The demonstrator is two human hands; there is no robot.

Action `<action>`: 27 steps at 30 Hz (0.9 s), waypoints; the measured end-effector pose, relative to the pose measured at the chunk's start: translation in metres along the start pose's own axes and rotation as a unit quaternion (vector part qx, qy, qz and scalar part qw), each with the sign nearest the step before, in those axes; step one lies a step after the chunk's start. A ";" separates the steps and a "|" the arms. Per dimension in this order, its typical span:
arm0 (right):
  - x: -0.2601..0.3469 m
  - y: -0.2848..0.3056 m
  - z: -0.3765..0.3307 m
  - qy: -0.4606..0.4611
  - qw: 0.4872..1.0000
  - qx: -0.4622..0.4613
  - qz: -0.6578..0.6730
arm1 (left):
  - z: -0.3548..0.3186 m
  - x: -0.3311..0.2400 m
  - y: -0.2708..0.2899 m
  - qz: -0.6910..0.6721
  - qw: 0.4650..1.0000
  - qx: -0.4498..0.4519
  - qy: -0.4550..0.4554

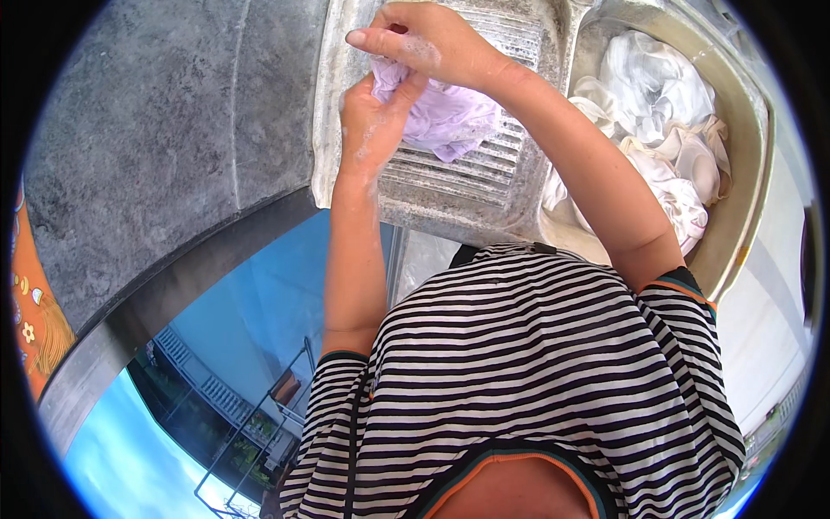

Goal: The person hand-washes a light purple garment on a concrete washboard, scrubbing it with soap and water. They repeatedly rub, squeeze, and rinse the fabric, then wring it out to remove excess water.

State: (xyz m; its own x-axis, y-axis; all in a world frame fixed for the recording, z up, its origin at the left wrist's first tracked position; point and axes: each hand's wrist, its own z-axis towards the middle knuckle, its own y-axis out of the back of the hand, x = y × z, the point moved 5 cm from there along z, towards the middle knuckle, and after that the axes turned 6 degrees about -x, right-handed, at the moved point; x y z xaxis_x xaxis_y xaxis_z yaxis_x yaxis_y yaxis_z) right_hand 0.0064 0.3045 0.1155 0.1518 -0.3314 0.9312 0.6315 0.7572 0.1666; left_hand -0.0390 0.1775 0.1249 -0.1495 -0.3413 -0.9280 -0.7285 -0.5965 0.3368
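A wet lilac cloth (454, 117) lies bunched on the ribbed washboard (467, 177) of a stone laundry sink. My left hand (372, 125) is closed on the cloth's left end, its thumb pointing up along the fabric. Just above it, my right hand (432, 43) pinches the same end from the far side, thumb stretched to the left. Soap suds cling to both hands and to my left wrist. The fingertips of my right hand are partly hidden behind the hand itself.
To the right, the sink's basin (752, 173) holds a heap of soaked white and cream cloths (657, 95). A grey stone counter (156, 104) adjoins the washboard on the left. Orange patterned fabric (33, 303) shows at the far left edge.
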 end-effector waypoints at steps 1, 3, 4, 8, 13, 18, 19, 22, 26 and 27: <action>0.010 0.006 -0.002 0.023 0.999 0.014 0.027 | -0.001 -0.010 0.008 -0.021 0.999 -0.032 -0.029; -0.003 0.008 -0.014 -0.057 0.991 0.085 0.092 | -0.002 -0.024 0.027 -0.033 0.991 -0.094 -0.090; -0.016 0.008 -0.025 -0.075 0.985 0.157 0.017 | -0.001 -0.023 0.034 -0.094 0.985 -0.123 -0.080; -0.080 0.035 -0.058 -0.053 0.992 0.092 -0.073 | 0.011 0.015 0.054 -0.301 0.932 -0.203 0.018; 0.007 0.019 -0.063 -0.150 0.952 0.014 0.265 | 0.013 0.073 0.014 -0.469 0.839 -0.152 0.232; 0.065 -0.061 -0.090 0.168 0.965 0.047 -0.195 | 0.021 0.114 -0.033 -0.668 0.697 0.190 0.179; 0.046 -0.054 -0.073 0.104 0.964 0.069 -0.236 | 0.016 0.109 -0.049 -0.652 0.735 0.143 0.118; -0.026 -0.004 -0.019 -0.144 0.967 -0.038 -0.205 | 0.013 0.054 -0.068 -0.542 0.797 0.011 0.265; -0.009 -0.015 -0.027 0.001 0.955 -0.129 -0.267 | 0.026 0.072 -0.062 -0.534 0.811 0.002 0.240; 0.010 -0.026 -0.039 0.023 0.964 -0.094 -0.248 | 0.030 0.082 -0.059 -0.566 0.808 0.002 0.162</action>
State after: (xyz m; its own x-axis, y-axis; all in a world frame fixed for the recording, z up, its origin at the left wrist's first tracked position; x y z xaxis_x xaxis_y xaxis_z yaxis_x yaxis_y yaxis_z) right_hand 0.0214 0.2593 0.1078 -0.1723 -0.6544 0.7363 0.7610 0.3862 0.5213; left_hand -0.0282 0.2061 0.0241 0.7970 0.2490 -0.5503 -0.2775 -0.6582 -0.6998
